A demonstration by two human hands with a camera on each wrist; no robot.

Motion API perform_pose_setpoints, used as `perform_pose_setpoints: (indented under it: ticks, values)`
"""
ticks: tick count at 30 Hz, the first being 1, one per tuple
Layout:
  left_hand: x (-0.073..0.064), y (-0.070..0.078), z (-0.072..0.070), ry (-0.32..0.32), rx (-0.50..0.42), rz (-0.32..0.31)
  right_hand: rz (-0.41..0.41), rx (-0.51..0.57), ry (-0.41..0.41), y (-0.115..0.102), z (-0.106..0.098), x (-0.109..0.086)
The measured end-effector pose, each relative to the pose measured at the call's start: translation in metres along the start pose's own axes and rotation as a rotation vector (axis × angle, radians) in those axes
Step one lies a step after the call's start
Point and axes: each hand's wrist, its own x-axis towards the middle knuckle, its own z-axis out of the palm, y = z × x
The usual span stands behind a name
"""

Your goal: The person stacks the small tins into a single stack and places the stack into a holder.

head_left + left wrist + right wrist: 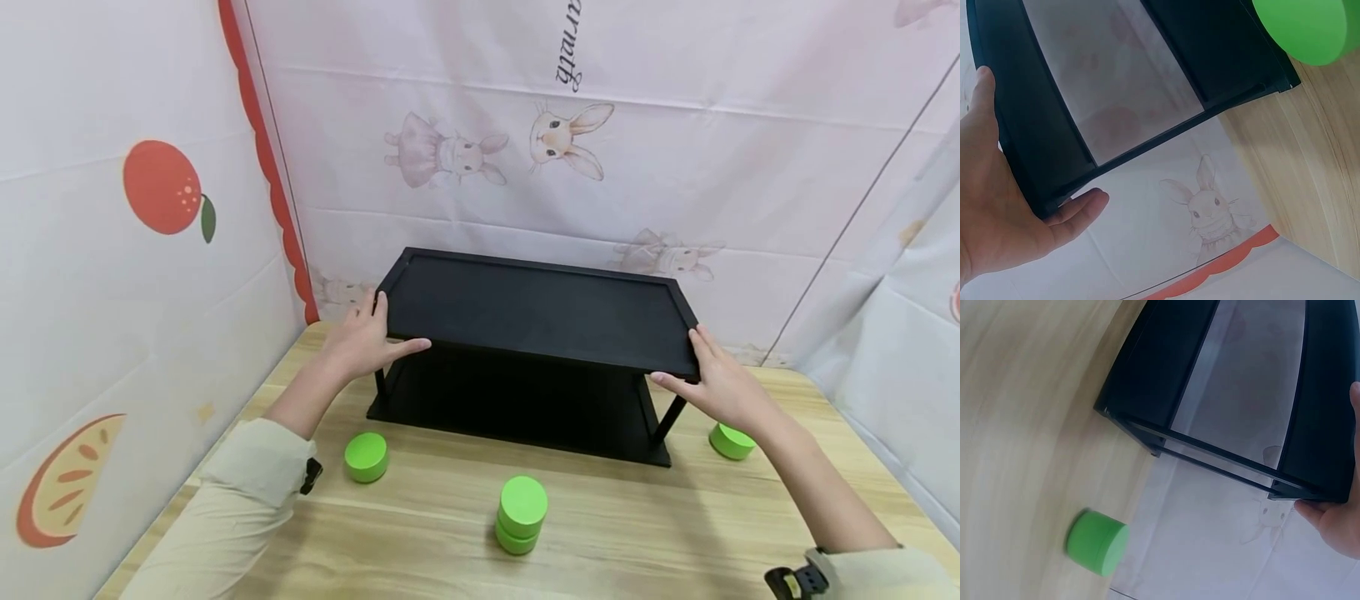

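A black two-tier shelf [525,308] stands on the wooden table, its flat top board raised over a lower board on thin legs. My left hand [360,342] grips the top board's left front corner, thumb along the front edge and fingers at the end. At the opposite corner, my right hand [723,383] holds the board the same way. In the left wrist view, that hand's fingertips [1094,203] reach around the shelf's end. The right wrist view shows the other hand [1338,525] partly, at the board's edge.
Green round pieces lie around the shelf: one [367,457] front left, a stacked pair [522,504] front middle, and one [731,443] at the right, partly behind my right forearm. A printed rabbit cloth [480,100] hangs behind the table [420,533]; another cloth [75,317] borders the left.
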Motion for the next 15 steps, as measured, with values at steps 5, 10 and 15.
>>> perform_pose_setpoints:
  ticks: [5, 10, 15]
  values:
    - [0.0009, 0.0005, -0.0003, -0.004, -0.006, -0.004, 0.011, -0.015, -0.014, 0.0009, -0.0011, 0.0019]
    - [0.0014, 0.0008, -0.0003, -0.005, -0.004, -0.008, 0.013, -0.019, -0.024, 0.0018, -0.0016, 0.0045]
    - [0.0019, 0.0008, -0.0009, 0.000, 0.004, -0.006, 0.006, -0.017, -0.021, 0.0025, -0.0023, 0.0072]
